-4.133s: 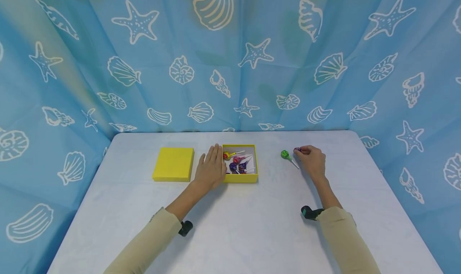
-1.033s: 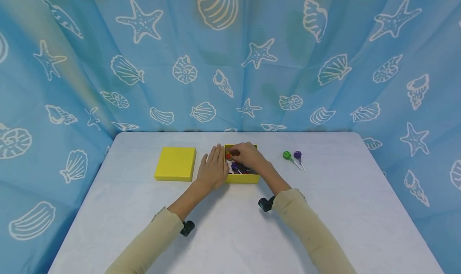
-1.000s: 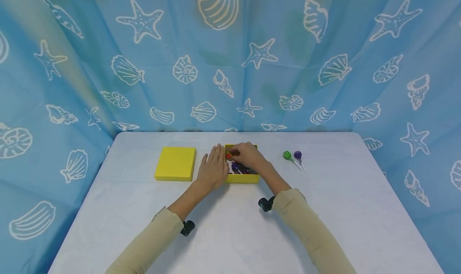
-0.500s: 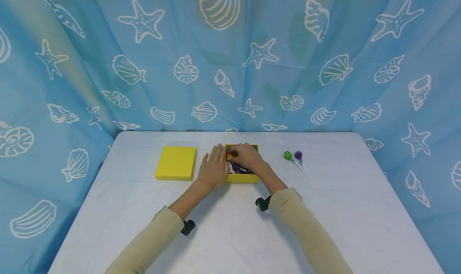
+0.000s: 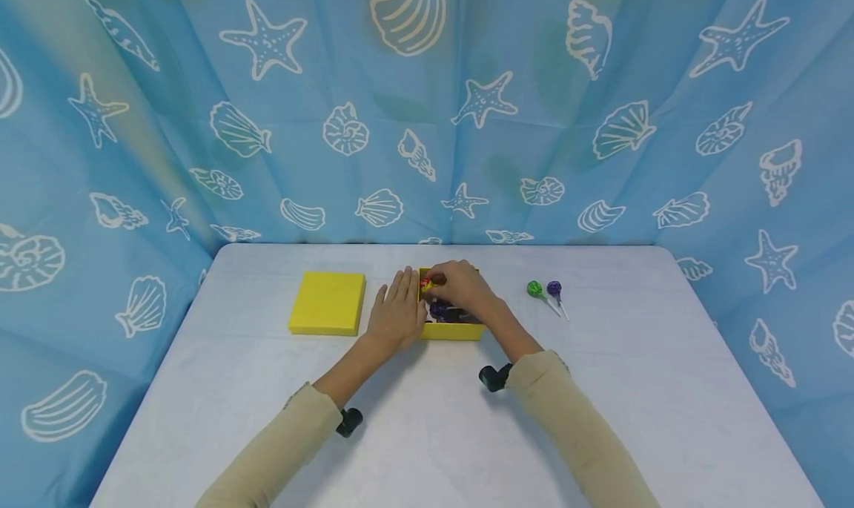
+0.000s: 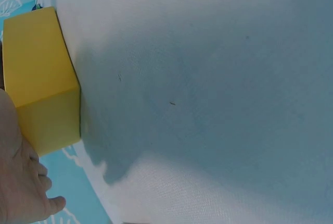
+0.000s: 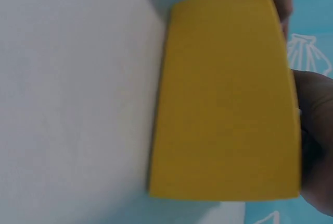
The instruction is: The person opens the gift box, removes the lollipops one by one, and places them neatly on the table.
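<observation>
In the head view, an uncovered yellow box (image 5: 451, 332) stands mid-table, several lollipops (image 5: 439, 310) inside. My left hand (image 5: 395, 315) lies along its left wall with straight fingers; the left wrist view also shows this hand (image 6: 20, 177) beside the box (image 6: 39, 57). Reaching over the rim, my right hand (image 5: 462, 285) pinches a red and yellow lollipop (image 5: 428, 286) at the box's back left; its stick is hidden under the hand. The box wall (image 7: 223, 99) covers most of that grip in the right wrist view.
A square yellow lid (image 5: 327, 303) lies left of the box. To the right, a green lollipop (image 5: 535, 289) and a purple lollipop (image 5: 554, 288) lie side by side on the white table (image 5: 427, 434). A blue shell-print curtain (image 5: 414, 107) hangs behind and at both sides.
My right hand has left the purple lollipop beside the green one and come left into the box, onto the red and yellow lollipop. In the last half second it rises slightly. The left hand stays.
</observation>
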A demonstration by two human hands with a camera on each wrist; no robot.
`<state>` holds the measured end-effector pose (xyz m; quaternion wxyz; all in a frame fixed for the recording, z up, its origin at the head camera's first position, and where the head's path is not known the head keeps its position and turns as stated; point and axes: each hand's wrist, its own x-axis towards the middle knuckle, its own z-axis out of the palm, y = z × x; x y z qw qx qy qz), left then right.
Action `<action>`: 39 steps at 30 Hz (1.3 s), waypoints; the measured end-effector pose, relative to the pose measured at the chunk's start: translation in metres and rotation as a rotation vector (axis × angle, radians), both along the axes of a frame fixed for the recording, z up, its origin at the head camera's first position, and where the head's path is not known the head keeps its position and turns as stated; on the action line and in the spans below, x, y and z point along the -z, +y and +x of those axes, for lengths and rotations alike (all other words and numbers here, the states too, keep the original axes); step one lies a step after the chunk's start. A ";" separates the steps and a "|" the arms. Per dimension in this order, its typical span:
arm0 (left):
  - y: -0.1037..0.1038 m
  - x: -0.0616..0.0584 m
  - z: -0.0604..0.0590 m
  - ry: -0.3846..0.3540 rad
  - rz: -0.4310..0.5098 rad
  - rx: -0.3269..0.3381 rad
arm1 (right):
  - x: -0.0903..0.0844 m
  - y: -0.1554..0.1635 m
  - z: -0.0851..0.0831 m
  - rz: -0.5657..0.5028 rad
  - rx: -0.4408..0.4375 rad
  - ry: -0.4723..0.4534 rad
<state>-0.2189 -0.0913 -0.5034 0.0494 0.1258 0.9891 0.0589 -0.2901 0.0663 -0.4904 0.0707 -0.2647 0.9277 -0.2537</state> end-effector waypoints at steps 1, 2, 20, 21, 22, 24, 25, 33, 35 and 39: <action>0.000 0.000 0.000 0.002 -0.002 0.001 | -0.002 0.002 0.000 -0.019 -0.001 -0.007; 0.001 0.001 0.000 0.004 -0.002 0.002 | -0.004 0.004 0.000 -0.037 -0.004 -0.011; 0.000 -0.002 0.001 0.005 -0.013 0.000 | -0.038 0.086 0.010 -0.242 0.234 -0.036; 0.000 -0.001 0.001 0.008 -0.011 0.001 | -0.038 0.094 0.010 -0.244 0.248 -0.029; 0.000 -0.001 0.001 0.008 -0.012 0.001 | -0.037 0.101 0.011 -0.247 0.263 -0.021; 0.000 0.000 0.001 0.010 -0.008 0.002 | -0.037 0.116 0.013 -0.255 0.295 -0.008; 0.000 0.000 0.000 0.010 -0.008 0.001 | -0.036 0.124 0.014 -0.255 0.312 0.000; 0.001 0.002 0.000 0.006 -0.010 -0.004 | -0.008 0.179 0.025 -0.290 0.420 0.094; 0.001 0.001 0.001 0.015 -0.009 -0.002 | 0.001 0.191 0.028 -0.294 0.452 0.112; 0.002 0.000 0.002 0.022 -0.004 0.000 | 0.015 0.210 0.033 -0.288 0.542 0.121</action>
